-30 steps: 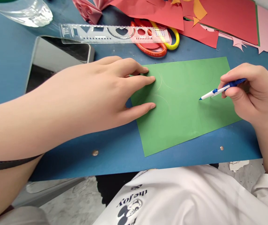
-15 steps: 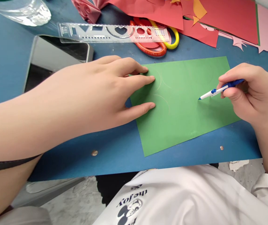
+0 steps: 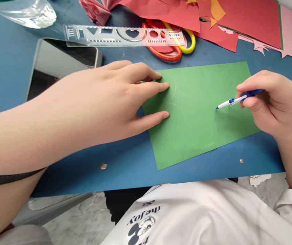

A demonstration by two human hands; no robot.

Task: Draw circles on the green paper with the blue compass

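A green sheet of paper lies slightly askew near the front of the blue table. Faint curved lines show on it, just right of my left fingertips and near its upper right. My left hand rests open over the sheet's left side, fingers spread and pressing on the paper. In my right hand, a white-and-blue pen is pinched between thumb and fingers. The pen slants down to the left, its blue tip at the middle right of the sheet; whether it touches cannot be made out.
Behind the sheet lie a clear stencil ruler and red-and-yellow scissors, partly overlapping. A dark-screened phone sits beyond my left wrist. Red paper and pink scraps pile at the back right. A clear plastic object stands back left.
My right hand and the pen's upper end have shifted very slightly left, while the tip stays at nearly the same spot. My left hand and the green paper look unmoved.
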